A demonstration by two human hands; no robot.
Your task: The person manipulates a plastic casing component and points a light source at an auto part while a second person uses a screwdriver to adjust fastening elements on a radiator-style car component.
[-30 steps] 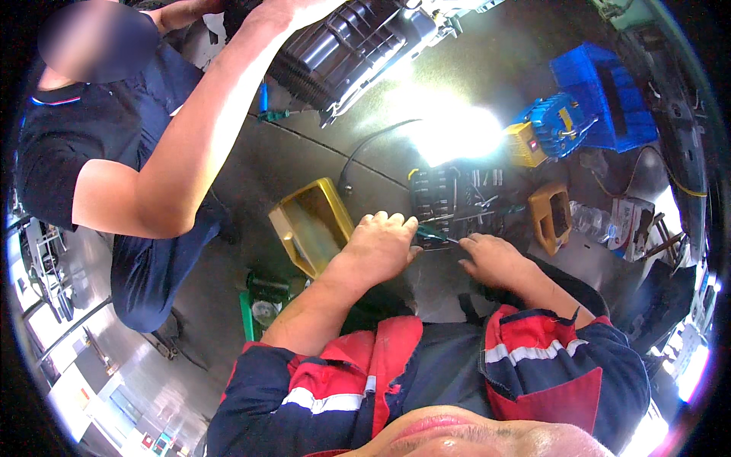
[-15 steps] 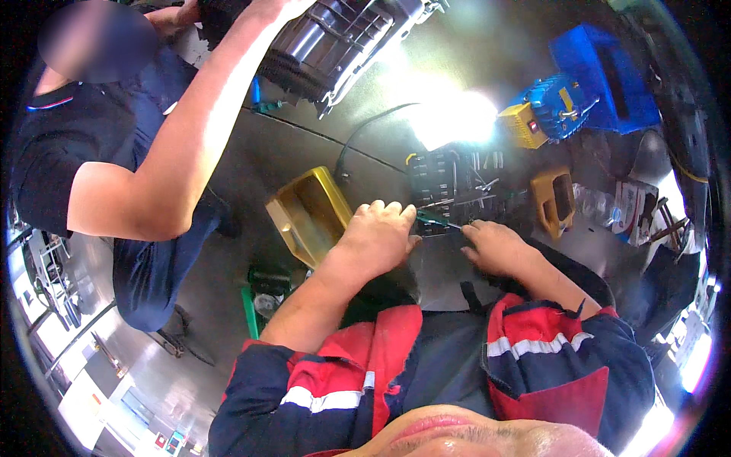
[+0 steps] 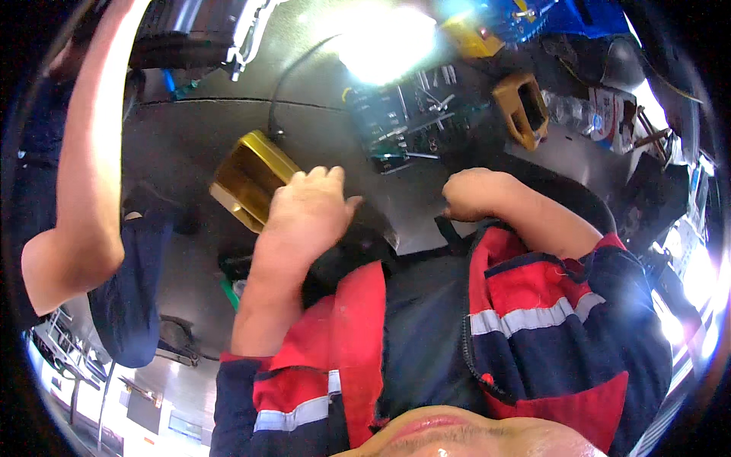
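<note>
My left hand [image 3: 310,208] hovers beside the right end of a yellow-brown open container [image 3: 244,175], its fingers stretched and its thumb apart. Nothing shows in it. My right hand [image 3: 474,195] is curled near the front of my body, with its fingertips turned down and out of sight; whatever it holds, if anything, is hidden. Beyond both hands lies an open tool set [image 3: 381,114] with sockets and bright metal tools in it. A screwdriver-like tool [image 3: 411,157] with a thin metal shaft rests at its near edge.
A bright work lamp [image 3: 388,49] glares past the tool set, with a black cable [image 3: 285,76] on the floor. To the right are a tan plastic housing [image 3: 521,110] and a yellow-and-blue machine [image 3: 480,34]. A co-worker's bare arm [image 3: 87,167] reaches up along the left.
My hands have drawn apart and back from the tool set; the green-handled tool that was between them is no longer there. My view has shifted, and the co-worker's arm appears farther left.
</note>
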